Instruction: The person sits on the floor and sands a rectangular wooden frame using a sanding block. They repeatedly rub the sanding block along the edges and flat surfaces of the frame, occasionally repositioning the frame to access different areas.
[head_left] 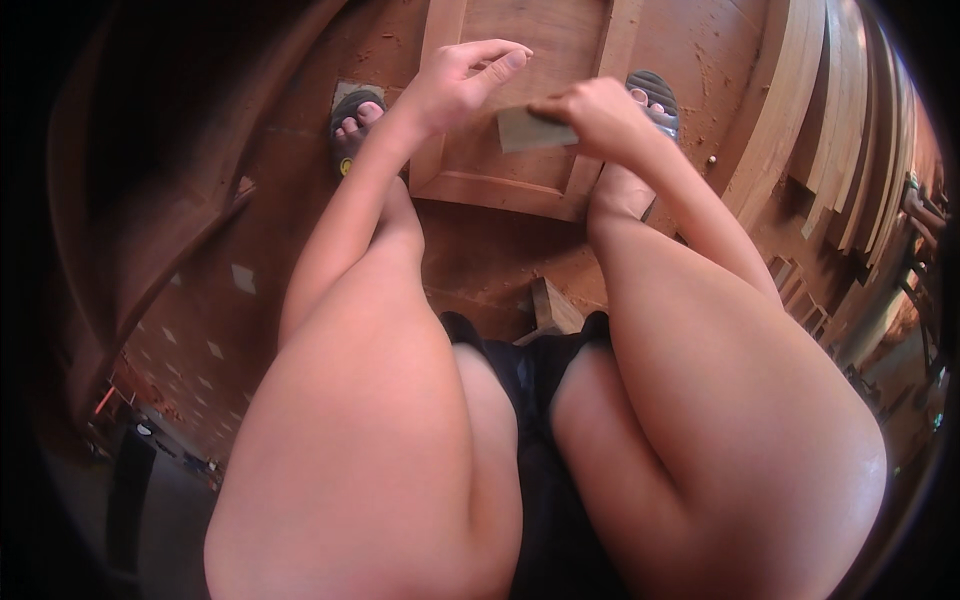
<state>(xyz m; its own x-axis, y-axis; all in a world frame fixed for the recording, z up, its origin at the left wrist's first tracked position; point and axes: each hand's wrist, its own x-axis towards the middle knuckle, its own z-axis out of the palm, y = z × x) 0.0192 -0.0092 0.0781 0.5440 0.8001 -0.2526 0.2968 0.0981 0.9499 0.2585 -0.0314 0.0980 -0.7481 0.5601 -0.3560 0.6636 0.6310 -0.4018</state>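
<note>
I sit low with my knees wide apart, looking down at a framed wooden panel (500,185) lying on the dusty floor between my sandalled feet. My right hand (590,112) pinches a small grey-green sheet, likely sandpaper (525,130), just above the panel's right rail. My left hand (465,80) hovers over the panel's left side with its fingers loosely curled and apart, holding nothing. The thumb and forefinger point toward the sheet without touching it.
Stacked pale wooden boards and frames (840,130) lean along the right. A dark curved wooden piece (170,190) fills the left. A small wood block (555,305) lies on the sawdust-covered floor between my legs. My feet (355,125) rest beside the panel.
</note>
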